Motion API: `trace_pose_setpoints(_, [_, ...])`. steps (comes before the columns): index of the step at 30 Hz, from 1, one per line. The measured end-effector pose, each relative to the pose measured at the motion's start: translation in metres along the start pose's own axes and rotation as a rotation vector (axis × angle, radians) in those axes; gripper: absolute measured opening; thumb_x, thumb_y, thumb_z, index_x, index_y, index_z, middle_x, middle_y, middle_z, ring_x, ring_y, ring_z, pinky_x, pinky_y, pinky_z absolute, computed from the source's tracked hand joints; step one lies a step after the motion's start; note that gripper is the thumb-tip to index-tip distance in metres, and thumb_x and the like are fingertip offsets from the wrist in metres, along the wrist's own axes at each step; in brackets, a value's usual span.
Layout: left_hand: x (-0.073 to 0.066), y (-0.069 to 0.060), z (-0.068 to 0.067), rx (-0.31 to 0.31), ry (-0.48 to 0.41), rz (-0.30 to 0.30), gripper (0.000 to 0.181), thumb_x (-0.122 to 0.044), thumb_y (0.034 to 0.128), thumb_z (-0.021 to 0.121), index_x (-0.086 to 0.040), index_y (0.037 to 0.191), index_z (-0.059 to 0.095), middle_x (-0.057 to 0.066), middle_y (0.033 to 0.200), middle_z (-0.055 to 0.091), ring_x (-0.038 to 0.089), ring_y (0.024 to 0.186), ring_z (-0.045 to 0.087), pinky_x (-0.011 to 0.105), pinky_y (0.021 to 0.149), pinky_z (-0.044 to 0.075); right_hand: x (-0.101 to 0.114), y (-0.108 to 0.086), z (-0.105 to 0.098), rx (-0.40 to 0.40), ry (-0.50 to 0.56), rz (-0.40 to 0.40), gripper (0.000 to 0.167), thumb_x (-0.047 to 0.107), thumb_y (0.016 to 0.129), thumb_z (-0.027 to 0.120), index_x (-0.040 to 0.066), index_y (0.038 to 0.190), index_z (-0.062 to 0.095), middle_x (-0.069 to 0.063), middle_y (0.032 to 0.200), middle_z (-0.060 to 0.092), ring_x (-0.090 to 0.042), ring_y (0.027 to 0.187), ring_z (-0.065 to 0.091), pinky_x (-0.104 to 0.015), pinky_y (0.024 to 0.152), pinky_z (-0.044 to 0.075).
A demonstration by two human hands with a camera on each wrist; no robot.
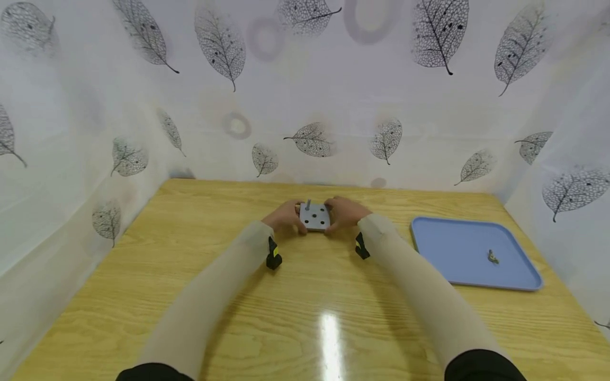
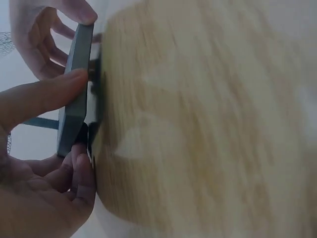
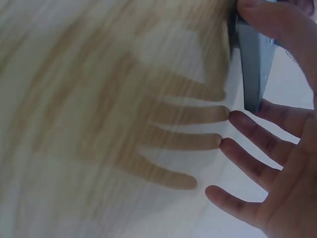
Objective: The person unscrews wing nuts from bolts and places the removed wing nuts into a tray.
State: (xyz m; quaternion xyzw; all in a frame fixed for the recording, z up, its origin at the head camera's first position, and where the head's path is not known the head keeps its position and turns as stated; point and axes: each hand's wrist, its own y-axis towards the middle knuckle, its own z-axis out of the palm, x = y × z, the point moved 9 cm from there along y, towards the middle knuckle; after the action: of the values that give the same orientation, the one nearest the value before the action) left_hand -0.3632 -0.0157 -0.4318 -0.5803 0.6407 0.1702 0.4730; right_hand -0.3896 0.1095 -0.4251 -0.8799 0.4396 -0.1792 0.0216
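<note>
A grey metal plate [image 1: 314,217] with several holes is held between both hands near the middle of the table. From its far left hole a threaded bolt [image 1: 308,204] stands upright. My left hand [image 1: 287,216] grips the left edge, thumb on the near side. In the left wrist view its curled fingers [image 2: 81,181] reach under the plate [image 2: 74,111], touching a dark piece [image 2: 82,133] beneath the bolt; its kind is unclear. My right hand [image 1: 347,211] pinches the right side between thumb and index finger, the other fingers [image 3: 252,158] spread. The plate looks slightly raised off the table.
A blue tray [image 1: 429,225] lies on the right of the wooden table [image 1: 286,317]. In it sits a small metal piece [image 1: 493,257] resembling a wing nut. A leaf-patterned curtain [image 1: 310,95] surrounds the table's back and sides.
</note>
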Motion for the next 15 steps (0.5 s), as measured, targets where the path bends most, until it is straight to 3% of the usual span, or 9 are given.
trace_pose_setpoints(7, [0.001, 0.003, -0.004, 0.019, 0.084, -0.022, 0.081, -0.005, 0.0652, 0.082, -0.001, 0.136, 0.042, 0.016, 0.130, 0.055, 0.029, 0.119, 0.050, 0.039, 0.111, 0.030, -0.004, 0.007, 0.005, 0.003, -0.024, 0.036, 0.086, 0.044, 0.066, 0.080, 0.008, 0.137, 0.046, -0.014, 0.129, 0.049, -0.030, 0.117, 0.047, -0.045, 0.100, 0.042])
trace_pose_setpoints(15, [0.009, 0.004, -0.013, -0.038, 0.373, -0.065, 0.090, -0.026, 0.0644, 0.086, -0.019, 0.142, 0.041, 0.022, 0.144, 0.029, 0.038, 0.133, 0.028, 0.052, 0.109, 0.027, -0.003, 0.006, 0.006, -0.006, -0.043, 0.021, 0.085, 0.048, 0.066, 0.079, 0.011, 0.136, 0.048, -0.015, 0.127, 0.049, -0.030, 0.113, 0.047, -0.044, 0.093, 0.045])
